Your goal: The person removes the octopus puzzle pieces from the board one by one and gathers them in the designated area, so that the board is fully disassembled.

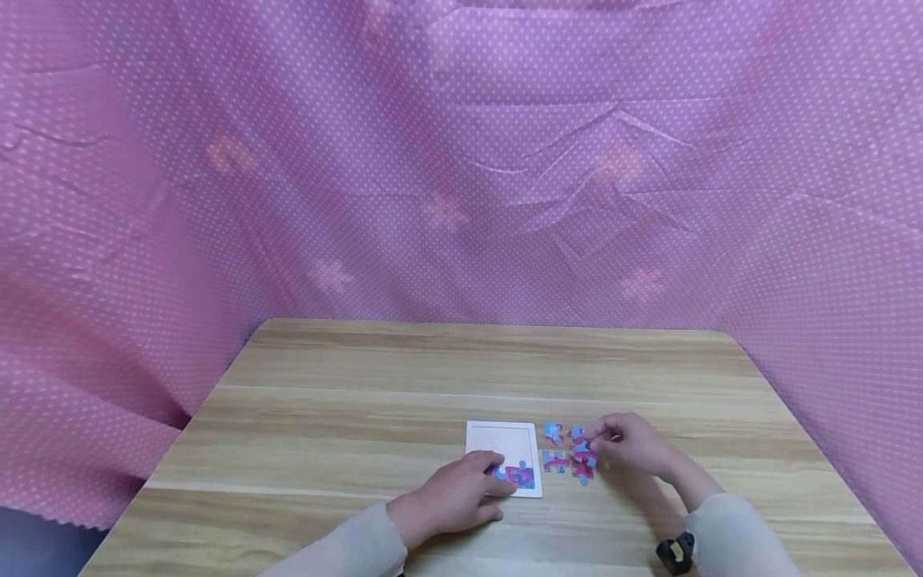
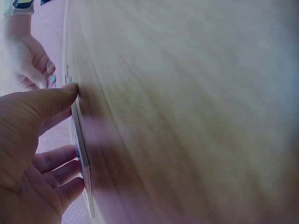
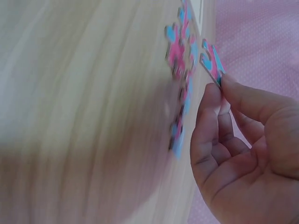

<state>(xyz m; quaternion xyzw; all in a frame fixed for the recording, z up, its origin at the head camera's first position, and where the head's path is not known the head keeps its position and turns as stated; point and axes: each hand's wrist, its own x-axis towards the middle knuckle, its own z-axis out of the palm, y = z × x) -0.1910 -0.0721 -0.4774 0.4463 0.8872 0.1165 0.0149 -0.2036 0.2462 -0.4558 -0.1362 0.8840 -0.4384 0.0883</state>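
Note:
My right hand (image 1: pixel 638 445) pinches a pink and blue jigsaw piece (image 3: pixel 212 60) between thumb and index finger, lifted off the table. Under and beside that hand lie several loose jigsaw pieces (image 1: pixel 554 461) in the same colours. To their left is a white puzzle tray (image 1: pixel 501 439) with a raised border. Joined pieces (image 1: pixel 522 476) fill part of its near side, partly covered by fingers. My left hand (image 1: pixel 456 494) rests at the tray's near left corner, fingers spread and loosely bent, fingertips on the tray in the left wrist view.
The wood-grain table (image 1: pixel 346 417) has rounded far corners. Pink dotted cloth (image 1: pixel 461 200) hangs behind it and along both sides. A black device (image 1: pixel 676 553) is strapped at the right wrist.

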